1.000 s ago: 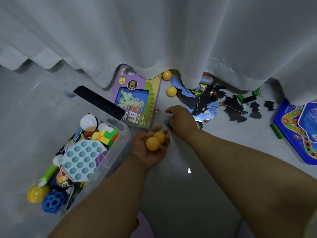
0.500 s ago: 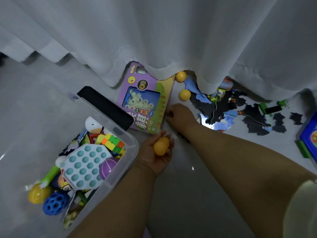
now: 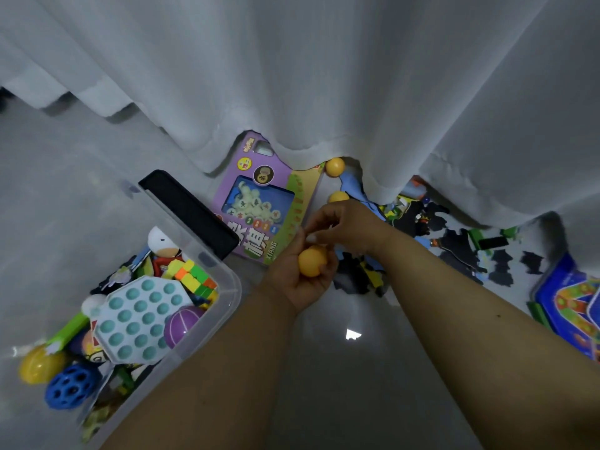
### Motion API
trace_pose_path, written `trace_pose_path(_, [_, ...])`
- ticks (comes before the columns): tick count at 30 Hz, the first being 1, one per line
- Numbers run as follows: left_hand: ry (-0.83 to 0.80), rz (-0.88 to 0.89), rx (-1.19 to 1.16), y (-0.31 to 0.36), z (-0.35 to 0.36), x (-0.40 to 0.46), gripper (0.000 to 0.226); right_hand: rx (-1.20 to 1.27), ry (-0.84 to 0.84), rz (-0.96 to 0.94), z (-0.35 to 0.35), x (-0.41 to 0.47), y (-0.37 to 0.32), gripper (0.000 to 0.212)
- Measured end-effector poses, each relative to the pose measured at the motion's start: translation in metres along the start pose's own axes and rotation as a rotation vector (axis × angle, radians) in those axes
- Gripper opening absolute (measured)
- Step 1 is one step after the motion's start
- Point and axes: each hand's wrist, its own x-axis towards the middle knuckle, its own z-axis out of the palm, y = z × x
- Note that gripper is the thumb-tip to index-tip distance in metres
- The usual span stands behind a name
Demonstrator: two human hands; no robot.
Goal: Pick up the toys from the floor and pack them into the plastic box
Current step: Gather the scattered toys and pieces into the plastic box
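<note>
Left hand point(image 3: 300, 277) cups orange ball point(image 3: 312, 262) beside plastic box point(image 3: 227, 287); right hand point(image 3: 347, 227) fingers pinched, contents unclear. We tip balls in gently.

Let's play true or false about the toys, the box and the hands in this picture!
1. The left hand holds an orange ball. True.
2. The clear plastic box is empty. False: it holds toys, among them a teal bubble popper.
3. Two more orange balls lie by the white curtain. True.
4. The purple game pack lies inside the box. False: it lies on the floor.
</note>
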Motion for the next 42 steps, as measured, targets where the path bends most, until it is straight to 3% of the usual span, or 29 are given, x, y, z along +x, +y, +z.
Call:
trace_pose_path(3, [-0.028, -0.006, -0.053, 0.002, -0.001, 0.001, 0.034, -0.091, 0.096, 0.000, -0.007, 0.013, 0.001, 0.025])
trace_pose_path(6, [-0.044, 0.017, -0.096, 0.005, 0.000, -0.001, 0.034, -0.496, 0.328, -0.066, -0.017, 0.038, 0.010, 0.051])
trace_pose_path(9, [-0.037, 0.042, -0.092, 0.004, -0.001, -0.003, 0.032, -0.718, 0.306, 0.016, -0.023, 0.061, 0.019, 0.081])
trace_pose_path(12, [-0.017, 0.058, -0.097, 0.006, -0.002, -0.003, 0.043, -0.800, 0.235, 0.113, -0.027, 0.083, 0.022, 0.096])
trace_pose_path(14, [-0.008, 0.076, -0.106, 0.007, -0.002, -0.003, 0.049, -0.776, 0.220, 0.106, -0.029, 0.094, 0.019, 0.090])
trace_pose_path(18, [-0.006, 0.092, -0.100, 0.006, 0.000, -0.007, 0.049, -0.716, 0.290, 0.059, -0.029, 0.103, 0.012, 0.048])
trace_pose_path(23, [-0.002, 0.099, -0.085, 0.007, 0.001, -0.013, 0.047, -0.747, 0.235, 0.103, -0.017, 0.094, 0.010, 0.046])
trace_pose_path(27, [0.011, 0.108, -0.063, 0.005, -0.001, -0.019, 0.042, -0.691, 0.217, 0.114, -0.003, 0.079, 0.021, 0.033])
trace_pose_path(30, [0.012, 0.115, -0.041, 0.003, -0.001, -0.025, 0.040, -0.498, 0.242, 0.091, -0.002, 0.068, 0.021, 0.028])
trace_pose_path(32, [0.003, 0.107, -0.024, -0.001, 0.002, -0.031, 0.037, -0.163, 0.273, 0.114, -0.006, 0.054, 0.012, 0.022])
trace_pose_path(36, [-0.049, 0.099, 0.062, -0.010, 0.020, -0.053, 0.030, 0.482, 0.126, 0.157, -0.022, 0.016, -0.017, 0.020])
trace_pose_path(42, [-0.268, 0.120, 0.206, -0.009, 0.061, -0.116, 0.027, 0.740, -0.011, -0.078, -0.027, -0.040, -0.083, 0.022])
